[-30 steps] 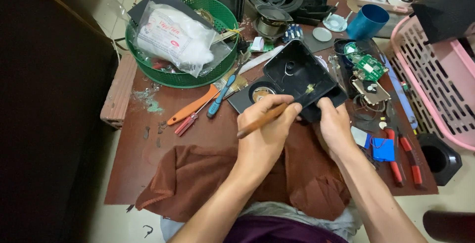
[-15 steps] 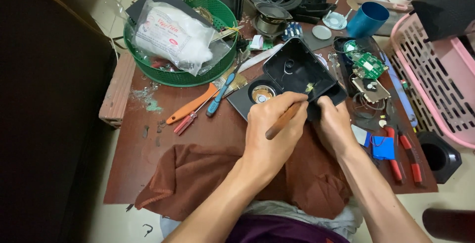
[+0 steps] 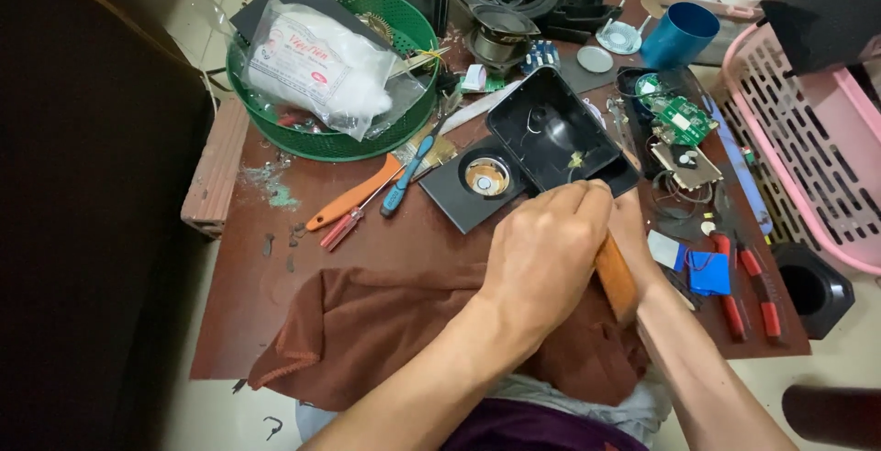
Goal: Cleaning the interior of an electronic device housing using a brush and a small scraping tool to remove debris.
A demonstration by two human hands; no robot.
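Left hand [image 3: 543,251]: closed in a fist around a tool with a wooden handle [image 3: 616,278], the handle sticking out below the fist toward the person; the working end is hidden behind the fingers, at the near rim of the black plastic housing [image 3: 560,134].

Right hand [image 3: 633,231]: mostly hidden behind the left hand, lying against the near right corner of the housing; whether it grips or merely steadies the housing cannot be told.

Black plastic housing: open box shape, hollow side up, tilted, near the middle of the brown table [image 3: 248,277]. It rests partly over a flat black panel [image 3: 463,196] with a round speaker driver [image 3: 485,177] set in it.

Brown cloth [image 3: 367,332]: bunched at the near edge of the table, under both forearms.

Left of the housing — a screwdriver with an orange handle [image 3: 353,199], a smaller red one [image 3: 341,229] and a blue-handled one [image 3: 406,176], lying close together.

Green basket [image 3: 367,145]: far left of the table, holding a clear bag of white material [image 3: 317,70].

Right of the housing — green circuit boards [image 3: 677,119], a small blue block [image 3: 708,273] and red-handled tools [image 3: 748,281].

Blue cup [image 3: 679,36]: at the far edge. Pink basket [image 3: 817,167]: just beyond the right edge of the table.
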